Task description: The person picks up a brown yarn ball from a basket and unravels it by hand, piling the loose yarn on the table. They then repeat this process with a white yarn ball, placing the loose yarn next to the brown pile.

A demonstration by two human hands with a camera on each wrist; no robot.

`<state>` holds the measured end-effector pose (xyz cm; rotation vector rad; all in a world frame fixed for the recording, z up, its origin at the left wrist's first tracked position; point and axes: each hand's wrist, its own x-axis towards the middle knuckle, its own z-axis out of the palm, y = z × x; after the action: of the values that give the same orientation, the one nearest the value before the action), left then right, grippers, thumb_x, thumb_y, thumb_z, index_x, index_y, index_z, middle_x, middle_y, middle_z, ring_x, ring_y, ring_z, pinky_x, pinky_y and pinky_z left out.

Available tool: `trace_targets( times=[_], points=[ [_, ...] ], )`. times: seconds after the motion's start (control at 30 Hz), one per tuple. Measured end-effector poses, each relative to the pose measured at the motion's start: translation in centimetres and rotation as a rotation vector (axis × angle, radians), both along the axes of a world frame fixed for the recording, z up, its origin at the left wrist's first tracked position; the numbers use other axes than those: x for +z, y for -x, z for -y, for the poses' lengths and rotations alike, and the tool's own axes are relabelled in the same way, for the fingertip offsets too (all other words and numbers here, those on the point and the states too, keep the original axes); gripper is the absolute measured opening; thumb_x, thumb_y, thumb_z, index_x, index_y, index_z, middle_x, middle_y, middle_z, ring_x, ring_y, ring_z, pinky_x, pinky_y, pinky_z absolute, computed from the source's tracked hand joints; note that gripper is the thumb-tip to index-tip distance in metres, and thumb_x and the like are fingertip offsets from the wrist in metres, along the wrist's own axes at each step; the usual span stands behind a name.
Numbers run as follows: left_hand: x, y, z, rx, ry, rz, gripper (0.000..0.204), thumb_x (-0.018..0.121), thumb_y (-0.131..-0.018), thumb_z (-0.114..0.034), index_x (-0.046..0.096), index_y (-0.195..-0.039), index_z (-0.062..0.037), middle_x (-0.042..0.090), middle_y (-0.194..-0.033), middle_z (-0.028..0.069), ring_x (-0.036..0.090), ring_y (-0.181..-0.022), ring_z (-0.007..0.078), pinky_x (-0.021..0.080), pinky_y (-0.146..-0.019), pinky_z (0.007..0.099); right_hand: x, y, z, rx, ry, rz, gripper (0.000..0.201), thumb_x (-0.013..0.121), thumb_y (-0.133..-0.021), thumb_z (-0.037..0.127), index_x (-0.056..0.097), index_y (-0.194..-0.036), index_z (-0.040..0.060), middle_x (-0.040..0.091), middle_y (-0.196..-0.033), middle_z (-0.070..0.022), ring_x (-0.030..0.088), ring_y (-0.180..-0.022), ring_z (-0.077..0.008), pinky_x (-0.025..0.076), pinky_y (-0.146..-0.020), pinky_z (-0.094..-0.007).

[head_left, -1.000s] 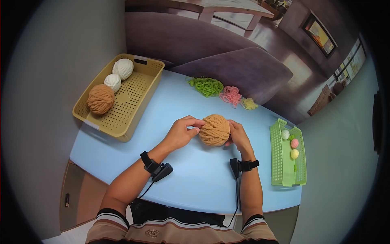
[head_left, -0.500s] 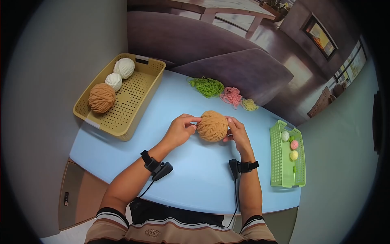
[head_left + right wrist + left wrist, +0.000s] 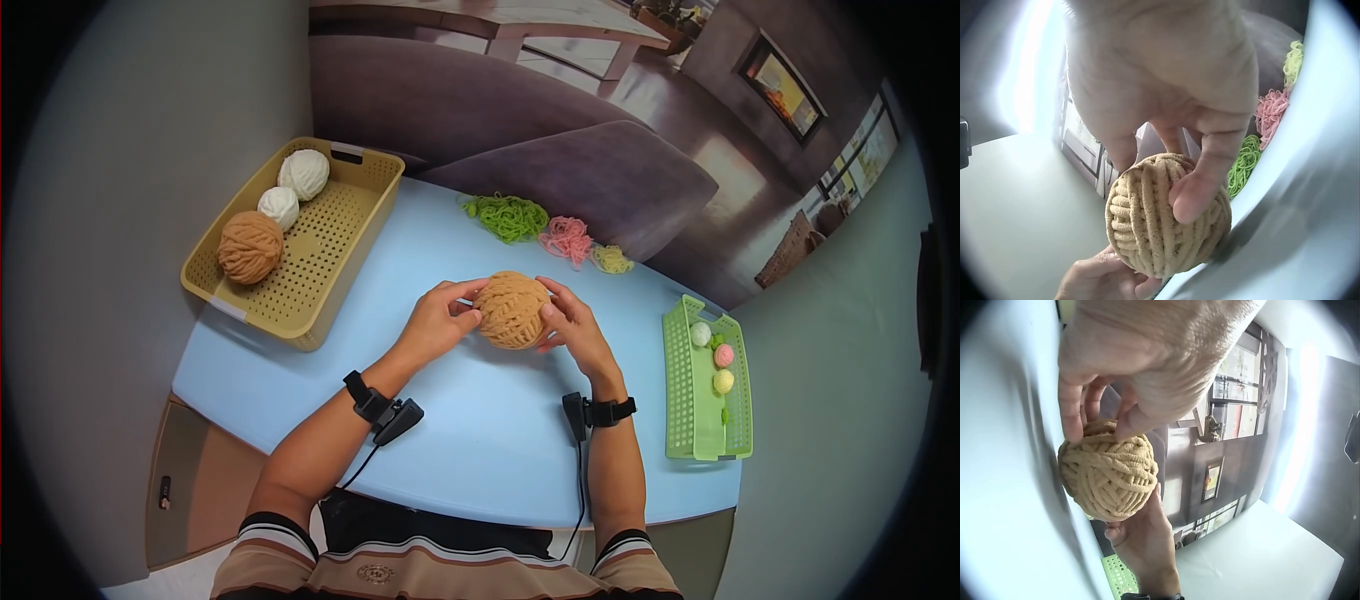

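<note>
A tan ball of yarn (image 3: pixel 513 310) is between the two hands, close over the blue table (image 3: pixel 480 450). My left hand (image 3: pixel 437 322) grips its left side, fingertips and thumb pressed into the strands in the left wrist view. From the right, my right hand (image 3: pixel 578 325) holds the ball; its thumb lies across the thick strands in the right wrist view. The far side of the ball is hidden in the head view.
At the left stands a tan basket (image 3: pixel 345 275) with a brown yarn ball (image 3: pixel 250 247) and two white balls (image 3: pixel 303 175). Green (image 3: pixel 508 217), pink (image 3: pixel 567 241) and pale yellow yarn (image 3: pixel 612 260) lie behind. A green basket (image 3: pixel 682 400) at the right holds several small balls.
The tan ball has shifted left and turned between the hands. My right hand has moved left with it, its thumb now on the ball's near side. My left hand has edged left slightly.
</note>
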<state>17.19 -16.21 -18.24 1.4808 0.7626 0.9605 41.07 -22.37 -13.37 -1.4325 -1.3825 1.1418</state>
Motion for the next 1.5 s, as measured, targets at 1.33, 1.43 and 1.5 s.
trace_targets(
  times=[1.33, 1.43, 1.5],
  points=[
    [0.8, 0.0, 0.4, -0.071, 0.141, -0.052, 0.040, 0.063, -0.093, -0.005, 0.066, -0.133, -0.0064, 0.064, -0.108, 0.0042, 0.064, -0.089, 0.0103, 0.058, -0.078, 0.0257, -1.6, -1.7, -0.5, -0.143, -0.009, 0.103, 0.043, 0.056, -0.103, 0.034, 0.061, -0.134, 0.0042, 0.071, -0.110, -0.0094, 0.069, -0.075, -0.0145, 0.056, -0.058, -0.0273],
    [-0.3, -0.1, 0.0, -0.059, 0.129, -0.049, 0.040, 0.063, -0.093, -0.004, 0.065, -0.133, -0.0045, 0.064, -0.105, 0.0044, 0.063, -0.087, 0.0102, 0.057, -0.078, 0.0263, -0.8, -1.5, -0.5, -0.179, -0.050, 0.167, 0.046, 0.060, -0.101, 0.034, 0.060, -0.135, 0.0037, 0.069, -0.117, -0.0125, 0.069, -0.082, -0.0167, 0.058, -0.063, -0.0305],
    [-1.2, -0.4, -0.1, -0.024, 0.031, -0.106, 0.041, 0.062, -0.093, -0.004, 0.064, -0.133, -0.0028, 0.065, -0.108, 0.0053, 0.063, -0.087, 0.0103, 0.057, -0.079, 0.0267, 0.3, -0.9, 0.1, -0.134, -0.100, 0.247, 0.049, 0.062, -0.099, 0.036, 0.059, -0.136, 0.0034, 0.067, -0.122, -0.0150, 0.069, -0.086, -0.0183, 0.058, -0.066, -0.0323]
  ],
)
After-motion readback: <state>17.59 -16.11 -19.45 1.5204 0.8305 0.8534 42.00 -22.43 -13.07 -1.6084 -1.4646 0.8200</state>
